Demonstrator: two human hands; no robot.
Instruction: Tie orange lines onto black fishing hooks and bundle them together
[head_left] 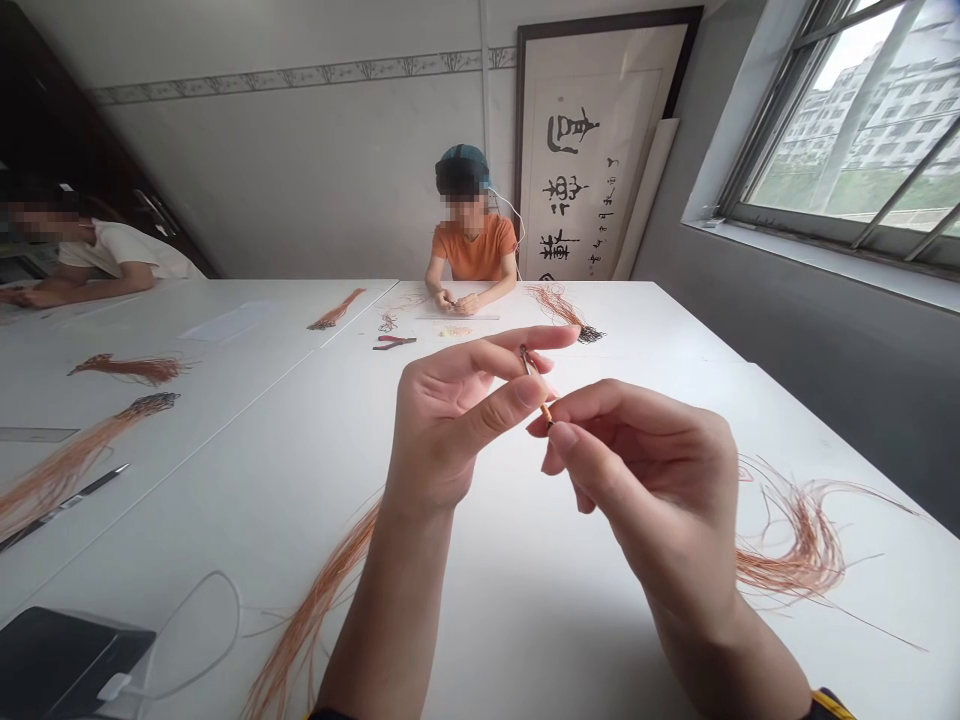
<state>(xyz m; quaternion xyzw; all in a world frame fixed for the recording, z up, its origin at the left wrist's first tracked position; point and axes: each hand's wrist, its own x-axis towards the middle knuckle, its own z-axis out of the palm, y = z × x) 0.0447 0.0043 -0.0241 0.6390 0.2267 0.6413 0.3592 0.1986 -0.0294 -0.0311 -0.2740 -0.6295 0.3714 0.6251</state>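
Note:
Both of my hands are raised over the white table [525, 600]. My left hand [450, 410] pinches a short copper-coloured wire piece [537, 383] with a dark tip between thumb and forefinger. My right hand [645, 480] pinches the lower end of the same wire piece, fingertips touching just below my left thumb. A bundle of long copper wires [315, 610] runs under my left forearm toward the table's near edge. A tangled bunch of curved copper wires [795, 550] lies to the right of my right hand.
Across the table a person in an orange shirt [472, 255] handles wire, with red-handled pliers [394, 342] and wire bundles [562, 310] nearby. Another person [105, 265] sits far left. More bundles [67, 460], a pen [75, 500] and a black device with white cable [67, 660] lie left.

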